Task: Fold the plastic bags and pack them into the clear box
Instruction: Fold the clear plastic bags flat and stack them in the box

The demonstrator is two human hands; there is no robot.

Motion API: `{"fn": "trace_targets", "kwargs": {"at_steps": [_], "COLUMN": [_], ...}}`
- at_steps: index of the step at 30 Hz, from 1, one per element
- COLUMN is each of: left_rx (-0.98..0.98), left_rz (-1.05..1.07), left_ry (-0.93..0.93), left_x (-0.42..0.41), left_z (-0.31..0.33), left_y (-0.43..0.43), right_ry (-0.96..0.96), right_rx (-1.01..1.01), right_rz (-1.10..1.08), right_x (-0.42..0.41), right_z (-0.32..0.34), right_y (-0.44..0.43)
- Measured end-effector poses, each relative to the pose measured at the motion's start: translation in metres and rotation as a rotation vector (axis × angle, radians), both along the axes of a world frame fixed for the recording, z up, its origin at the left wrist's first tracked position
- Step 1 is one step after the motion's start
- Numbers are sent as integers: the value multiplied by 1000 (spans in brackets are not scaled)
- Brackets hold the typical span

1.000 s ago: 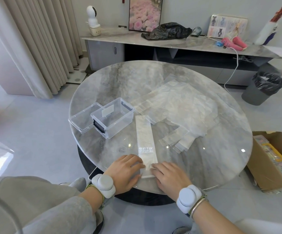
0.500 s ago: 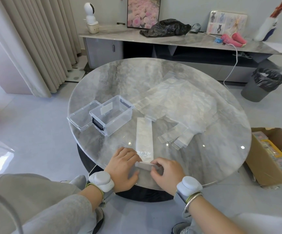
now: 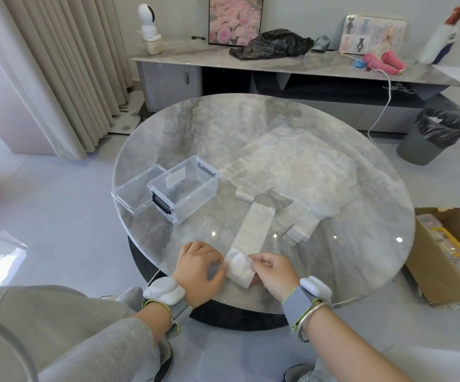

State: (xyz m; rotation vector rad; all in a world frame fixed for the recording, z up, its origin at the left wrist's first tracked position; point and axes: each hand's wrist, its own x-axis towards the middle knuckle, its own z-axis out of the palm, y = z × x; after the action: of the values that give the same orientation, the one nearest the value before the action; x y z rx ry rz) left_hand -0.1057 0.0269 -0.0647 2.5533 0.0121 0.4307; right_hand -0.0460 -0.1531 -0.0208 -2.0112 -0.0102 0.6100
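Now the translucent folded plastic-bag strip [image 3: 253, 227], just right of the open clear plastic box [image 3: 184, 188], has its near end newly doubled over. The right hand [image 3: 274, 272] pinches that fold, and the left hand [image 3: 200, 267] apparently does too, so packing comes closer.

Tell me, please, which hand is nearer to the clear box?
Left. The left hand sits nearer the person than the box, slightly rightward; the right hand, pinching the folded bag, lies farther right.

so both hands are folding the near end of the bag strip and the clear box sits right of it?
No: the head view shows the clear box left of the bag strip. The left hand and right hand do fold its near end.
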Motion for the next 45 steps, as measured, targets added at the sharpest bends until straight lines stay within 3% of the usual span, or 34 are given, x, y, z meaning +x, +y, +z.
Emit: {"fn": "trace_targets", "kwargs": {"at_steps": [9, 15, 22, 26, 35, 40, 45], "left_rx": [-93, -160, -151, -59, 384, 467, 408], "left_rz": [46, 83, 192, 237, 60, 67, 58], "left_ry": [46, 117, 202, 181, -9, -6, -94], "left_x": [0, -2, 3, 2, 8, 8, 11], "left_z": [5, 11, 10, 12, 2, -1, 6], "left_y": [-4, -13, -21, -22, -6, 0, 2], "right_ry": [44, 95, 15, -30, -152, -221, -220], "right_rx": [121, 69, -43, -89, -204, -261, -277], "right_rz": [-162, -131, -16, -5, 37, 67, 69], "right_x": [2, -8, -11, -12, -10, -10, -10], "right_z": [7, 1, -10, -16, -22, -19, -19], "right_y": [-1, -5, -10, -9, -3, 0, 2]}}
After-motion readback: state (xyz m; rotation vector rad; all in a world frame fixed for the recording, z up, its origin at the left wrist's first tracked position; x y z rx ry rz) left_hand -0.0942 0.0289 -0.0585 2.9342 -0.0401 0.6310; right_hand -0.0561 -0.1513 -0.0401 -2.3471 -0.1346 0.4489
